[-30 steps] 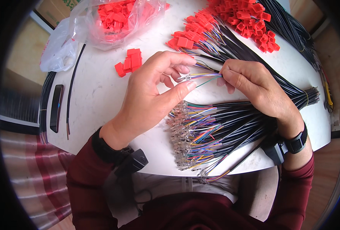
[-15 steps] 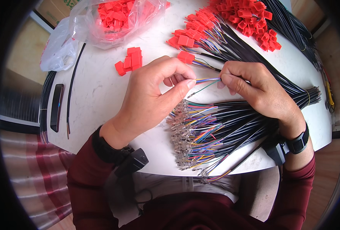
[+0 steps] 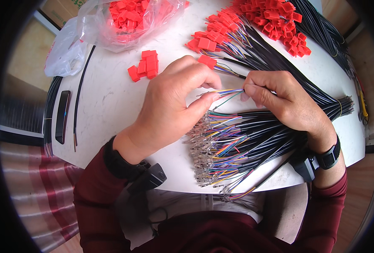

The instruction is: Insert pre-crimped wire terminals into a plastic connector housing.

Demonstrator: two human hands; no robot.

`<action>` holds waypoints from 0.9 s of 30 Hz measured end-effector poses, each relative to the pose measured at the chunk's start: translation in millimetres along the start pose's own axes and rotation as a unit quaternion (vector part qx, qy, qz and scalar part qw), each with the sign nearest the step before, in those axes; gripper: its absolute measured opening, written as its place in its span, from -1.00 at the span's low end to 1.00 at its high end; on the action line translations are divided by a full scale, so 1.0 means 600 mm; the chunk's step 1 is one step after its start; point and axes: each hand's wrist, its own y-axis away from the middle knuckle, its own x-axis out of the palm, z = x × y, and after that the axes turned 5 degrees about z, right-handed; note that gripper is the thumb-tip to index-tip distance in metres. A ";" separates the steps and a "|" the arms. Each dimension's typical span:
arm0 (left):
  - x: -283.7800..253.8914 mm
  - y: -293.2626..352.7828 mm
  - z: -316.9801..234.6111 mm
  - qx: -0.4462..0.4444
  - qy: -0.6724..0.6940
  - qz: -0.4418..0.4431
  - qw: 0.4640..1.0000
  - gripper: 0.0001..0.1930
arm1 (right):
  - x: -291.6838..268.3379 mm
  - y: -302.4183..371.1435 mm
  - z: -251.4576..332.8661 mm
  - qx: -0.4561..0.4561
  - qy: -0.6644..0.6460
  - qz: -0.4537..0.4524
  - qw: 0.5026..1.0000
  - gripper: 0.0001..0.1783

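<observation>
My right hand pinches a black cable between thumb and forefinger. Thin coloured wires fan out of its end toward my left hand, and a green one hangs lower, apart from the others. My left hand has thumb and forefinger slightly apart, with the wire ends passing through the gap. Small metal terminals tip these wires. Below both hands lies a thick row of black cables with bare-metal terminals on their coloured wires. Just beyond my fingers a red connector housing sits on another cable's wires.
Loose red housings lie left of centre, near a clear plastic bag of more. Cables with red housings are heaped at the back. A black bar-shaped object, a single black cable and a white bag are on the left.
My left thumb and forefinger have loosened from their pinch, and the wire ends now show between them. The green wire's tip has shifted slightly right. My right hand keeps its grip, barely moved.
</observation>
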 end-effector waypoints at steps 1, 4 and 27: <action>-0.001 0.001 0.000 -0.001 -0.001 0.000 1.000 -0.84 | 0.000 -0.001 0.002 0.003 0.001 -0.003 1.000 -0.77; -0.003 0.003 -0.001 0.013 -0.025 0.020 0.999 -0.84 | -0.002 -0.002 0.007 0.013 0.002 -0.002 1.000 -0.80; 0.009 0.002 0.005 -0.014 -0.018 0.043 0.999 -0.89 | 0.000 -0.003 -0.003 0.002 0.005 0.007 1.000 -0.79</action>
